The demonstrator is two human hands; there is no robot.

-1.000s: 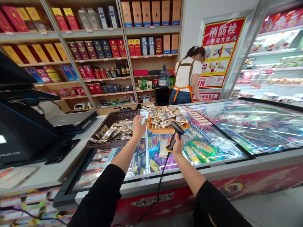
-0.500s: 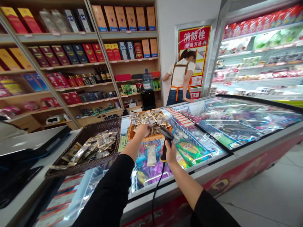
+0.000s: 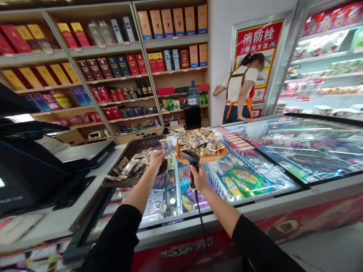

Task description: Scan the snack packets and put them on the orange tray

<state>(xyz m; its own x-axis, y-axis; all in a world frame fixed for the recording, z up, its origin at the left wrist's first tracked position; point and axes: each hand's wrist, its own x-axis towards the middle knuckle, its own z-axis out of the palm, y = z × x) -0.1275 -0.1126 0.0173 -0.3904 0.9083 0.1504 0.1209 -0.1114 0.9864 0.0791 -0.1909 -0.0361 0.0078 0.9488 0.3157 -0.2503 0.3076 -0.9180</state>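
My left hand (image 3: pixel 157 158) pinches a small snack packet (image 3: pixel 168 145) between the two baskets. The packet is pale and slightly blurred. My right hand (image 3: pixel 200 178) grips a black barcode scanner (image 3: pixel 193 161) by its handle, with its head turned left toward the packet. From the handle a dark cable hangs over the freezer's front. Behind the scanner sits an orange-brown wicker basket (image 3: pixel 181 158) heaped with similar small packets (image 3: pixel 198 140). Left of my left hand lies a dark brown basket (image 3: pixel 141 143) holding more packets (image 3: pixel 133 165).
Both baskets rest on a glass-topped chest freezer (image 3: pixel 283 193) with bagged goods inside. A counter with a black machine (image 3: pixel 31 166) is at the left. Behind stand shelves of boxes (image 3: pixel 112 67). A person (image 3: pixel 239 88) in an orange-trimmed apron leans at the far wall.
My left hand has moved left out of the wicker basket, carrying a packet. The scanner has turned to point left. The whole view has shifted toward the left.
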